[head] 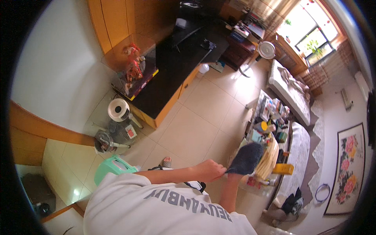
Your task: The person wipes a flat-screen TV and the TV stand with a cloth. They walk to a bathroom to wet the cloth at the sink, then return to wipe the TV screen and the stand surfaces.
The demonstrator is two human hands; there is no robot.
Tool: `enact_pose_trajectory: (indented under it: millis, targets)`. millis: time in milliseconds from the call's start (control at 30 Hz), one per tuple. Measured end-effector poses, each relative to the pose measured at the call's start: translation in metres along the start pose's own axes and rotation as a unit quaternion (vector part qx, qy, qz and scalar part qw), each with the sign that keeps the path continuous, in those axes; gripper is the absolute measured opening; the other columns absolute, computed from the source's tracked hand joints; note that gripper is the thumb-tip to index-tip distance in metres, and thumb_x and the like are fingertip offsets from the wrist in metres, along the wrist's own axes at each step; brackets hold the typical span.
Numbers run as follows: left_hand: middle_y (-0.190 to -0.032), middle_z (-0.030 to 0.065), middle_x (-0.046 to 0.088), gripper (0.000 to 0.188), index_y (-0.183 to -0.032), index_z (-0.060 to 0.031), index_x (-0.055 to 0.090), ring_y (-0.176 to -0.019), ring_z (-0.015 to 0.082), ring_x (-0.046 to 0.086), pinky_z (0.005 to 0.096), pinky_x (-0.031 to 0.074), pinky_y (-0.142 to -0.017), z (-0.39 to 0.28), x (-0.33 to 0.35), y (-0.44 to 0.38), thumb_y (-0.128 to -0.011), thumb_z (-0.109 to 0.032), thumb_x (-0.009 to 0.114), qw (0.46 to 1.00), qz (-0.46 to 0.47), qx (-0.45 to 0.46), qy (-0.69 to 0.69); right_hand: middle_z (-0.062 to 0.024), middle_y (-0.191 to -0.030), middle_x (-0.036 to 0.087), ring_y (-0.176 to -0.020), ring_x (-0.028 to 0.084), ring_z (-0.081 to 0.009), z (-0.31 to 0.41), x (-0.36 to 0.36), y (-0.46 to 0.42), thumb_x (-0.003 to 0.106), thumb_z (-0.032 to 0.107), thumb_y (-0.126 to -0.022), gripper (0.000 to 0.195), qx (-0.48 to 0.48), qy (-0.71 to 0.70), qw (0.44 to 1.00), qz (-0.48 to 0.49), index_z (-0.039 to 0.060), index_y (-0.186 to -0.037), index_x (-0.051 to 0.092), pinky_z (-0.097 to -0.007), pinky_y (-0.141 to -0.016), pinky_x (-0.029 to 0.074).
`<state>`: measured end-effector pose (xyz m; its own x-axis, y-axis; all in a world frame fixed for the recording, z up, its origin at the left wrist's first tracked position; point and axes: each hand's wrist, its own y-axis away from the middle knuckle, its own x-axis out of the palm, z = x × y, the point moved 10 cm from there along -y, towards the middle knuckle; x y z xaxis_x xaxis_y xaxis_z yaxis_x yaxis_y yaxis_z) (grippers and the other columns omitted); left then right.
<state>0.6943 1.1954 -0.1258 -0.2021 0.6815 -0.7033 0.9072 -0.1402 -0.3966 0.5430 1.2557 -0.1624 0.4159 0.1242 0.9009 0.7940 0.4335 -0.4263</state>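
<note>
A dark grey cloth mitt or sock [248, 157] covers my right hand [245, 154] down to the wrist, and the fingers inside it are hidden. The bare right forearm rises from below it. My left hand [210, 171] reaches across in front of my body, its fingers pinching the lower left edge of the dark cloth near the wrist. Behind the covered hand is a low table [249, 129] crowded with bottles, boxes and packets. From this angle, the cloth overlaps a pale yellow bundle [268, 158] on that table.
A green plastic jug [113, 169] is at my left. Beyond it are a lined waste bin [103, 142], a round white appliance [118, 109] and a black-topped cabinet [167, 85] bearing a figurine in a clear case [135, 67]. A floor fan [266, 50] stands near the window.
</note>
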Motion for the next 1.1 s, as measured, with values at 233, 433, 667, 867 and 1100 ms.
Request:
enact_pose_trajectory:
  millis: [233, 433, 667, 867, 1100]
  targets:
    - [-0.075, 0.0121, 0.058, 0.019, -0.077, -0.0079, 0.055, -0.064, 0.0319, 0.062, 0.0422, 0.05, -0.057, 0.104, -0.059, -0.035, -0.09, -0.021, 0.057, 0.991, 0.011, -0.096, -0.097, -0.0092, -0.147, 0.044, -0.135, 0.04, -0.0233, 0.006, -0.05, -0.142, 0.042, 0.021, -0.099, 0.048, -0.024, 0.289, 0.954, -0.077, 0.0027, -0.143, 0.04, -0.0381, -0.117, 0.025]
    - [-0.078, 0.0148, 0.062, 0.019, -0.082, -0.0061, 0.058, -0.068, 0.0344, 0.063, 0.0455, 0.051, -0.063, 0.204, -0.157, -0.086, -0.091, -0.023, 0.057, 0.967, -0.095, -0.228, -0.064, -0.0092, -0.148, 0.043, -0.136, 0.039, -0.0234, -0.005, -0.126, -0.233, 0.042, 0.022, -0.099, 0.049, -0.053, 0.315, 0.94, -0.116, 0.0032, -0.144, 0.039, -0.0383, -0.117, 0.024]
    - [-0.085, 0.0159, 0.067, 0.021, -0.087, -0.006, 0.064, -0.082, 0.0358, 0.066, 0.0479, 0.053, -0.071, 0.356, -0.149, -0.088, -0.088, -0.027, 0.062, 0.854, 0.056, -0.472, -0.211, -0.0093, -0.149, 0.042, -0.137, 0.038, -0.0235, -0.038, -0.182, -0.334, 0.042, 0.023, -0.1, 0.049, -0.057, 0.281, 0.954, -0.093, 0.0039, -0.145, 0.038, -0.0385, -0.118, 0.024]
    - [-0.102, 0.0207, 0.068, 0.039, -0.103, -0.002, 0.066, -0.098, 0.0357, 0.066, 0.0479, 0.052, -0.083, 0.426, -0.162, -0.123, -0.087, -0.037, 0.062, 0.791, 0.13, -0.579, -0.147, -0.0004, -0.079, 0.053, -0.078, 0.053, -0.019, -0.108, -0.212, -0.428, 0.049, 0.02, -0.092, 0.01, 0.239, 0.014, 0.97, -0.035, 0.0166, -0.084, 0.054, -0.0364, -0.07, 0.043]
    - [-0.105, 0.019, 0.068, 0.04, -0.103, -0.0026, 0.066, -0.1, 0.0347, 0.065, 0.0464, 0.052, -0.087, 0.511, -0.243, -0.151, -0.089, -0.04, 0.062, 0.755, 0.072, -0.624, -0.19, -0.0051, -0.103, 0.057, -0.096, 0.056, -0.0204, -0.138, -0.293, -0.466, 0.049, 0.02, -0.095, 0.016, 0.153, 0.177, 0.955, -0.181, 0.0117, -0.108, 0.055, -0.0345, -0.085, 0.045]
